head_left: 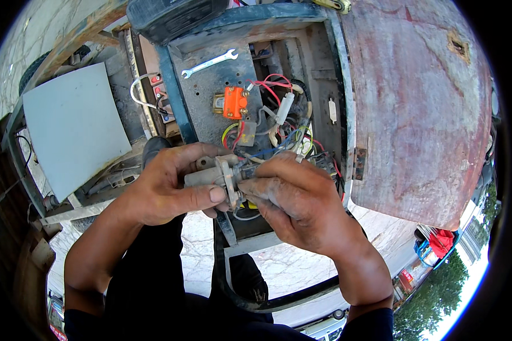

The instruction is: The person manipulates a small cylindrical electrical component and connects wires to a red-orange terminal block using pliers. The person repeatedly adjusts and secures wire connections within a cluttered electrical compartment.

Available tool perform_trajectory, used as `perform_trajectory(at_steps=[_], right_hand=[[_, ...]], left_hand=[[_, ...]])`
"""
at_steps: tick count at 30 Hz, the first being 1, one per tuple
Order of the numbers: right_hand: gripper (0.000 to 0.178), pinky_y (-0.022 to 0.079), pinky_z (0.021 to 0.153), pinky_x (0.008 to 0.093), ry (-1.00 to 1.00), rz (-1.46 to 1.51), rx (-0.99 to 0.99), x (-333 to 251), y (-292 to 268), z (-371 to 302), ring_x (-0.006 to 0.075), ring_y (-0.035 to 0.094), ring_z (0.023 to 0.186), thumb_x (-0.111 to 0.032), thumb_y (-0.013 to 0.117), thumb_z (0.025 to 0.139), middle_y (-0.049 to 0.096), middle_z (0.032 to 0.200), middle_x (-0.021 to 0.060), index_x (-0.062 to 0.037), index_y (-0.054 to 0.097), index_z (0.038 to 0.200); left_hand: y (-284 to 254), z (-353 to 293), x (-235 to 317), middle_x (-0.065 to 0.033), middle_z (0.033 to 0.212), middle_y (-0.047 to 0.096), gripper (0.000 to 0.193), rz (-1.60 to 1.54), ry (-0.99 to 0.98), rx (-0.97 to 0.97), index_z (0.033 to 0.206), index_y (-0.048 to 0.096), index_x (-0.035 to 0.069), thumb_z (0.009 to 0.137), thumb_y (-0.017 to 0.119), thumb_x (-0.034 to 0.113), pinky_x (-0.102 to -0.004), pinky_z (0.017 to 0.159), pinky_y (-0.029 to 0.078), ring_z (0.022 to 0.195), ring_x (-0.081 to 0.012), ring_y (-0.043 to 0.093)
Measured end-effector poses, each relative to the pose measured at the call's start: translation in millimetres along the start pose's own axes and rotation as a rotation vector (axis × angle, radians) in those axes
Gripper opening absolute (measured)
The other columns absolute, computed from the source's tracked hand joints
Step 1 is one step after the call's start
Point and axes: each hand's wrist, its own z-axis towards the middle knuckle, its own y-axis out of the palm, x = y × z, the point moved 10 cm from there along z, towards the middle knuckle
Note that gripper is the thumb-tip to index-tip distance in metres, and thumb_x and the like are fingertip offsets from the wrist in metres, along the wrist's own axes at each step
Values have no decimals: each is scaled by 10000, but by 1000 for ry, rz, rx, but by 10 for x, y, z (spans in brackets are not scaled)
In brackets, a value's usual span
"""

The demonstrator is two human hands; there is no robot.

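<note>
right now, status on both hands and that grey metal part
Left hand gripping grey metal part. Right hand fingers at its right end. Coloured wires crowded just beyond.

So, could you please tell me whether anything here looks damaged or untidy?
Yes: the panel on the right is blotchy, with a ragged brown patch near its upper right edge that looks like damage; the wires right of the orange block lie in an untidy tangle.

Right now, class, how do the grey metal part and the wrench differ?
The grey metal part is chunky and flanged; the wrench is slim and flat.
The grey metal part is gripped by the left hand; the wrench lies on a panel.
The grey metal part looks dull; the wrench, shiny.
Both look metallic.
</note>
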Motion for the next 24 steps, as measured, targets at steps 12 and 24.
perform_trajectory(at_steps=[12, 24], right_hand=[[378, 536, 719, 388, 75, 41, -34, 54, 28, 8, 295, 668, 858, 52, 826, 733, 648, 983, 108, -58, 704, 1074], [307, 530, 698, 396, 26, 25, -56, 2, 73, -8, 317, 651, 827, 54, 825, 732, 631, 967, 122, -26, 671, 984]], left_hand=[[14, 31, -82, -152, 1113, 696, 685, -11, -40, -37, 1391, 534, -79, 850, 826, 224, -340, 740, 647, 941, -220, 724], [8, -47, 84, -149, 1130, 701, 718, 224, 119, -2, 1373, 570, -68, 825, 845, 305, -360, 831, 596, 981, -220, 703]])
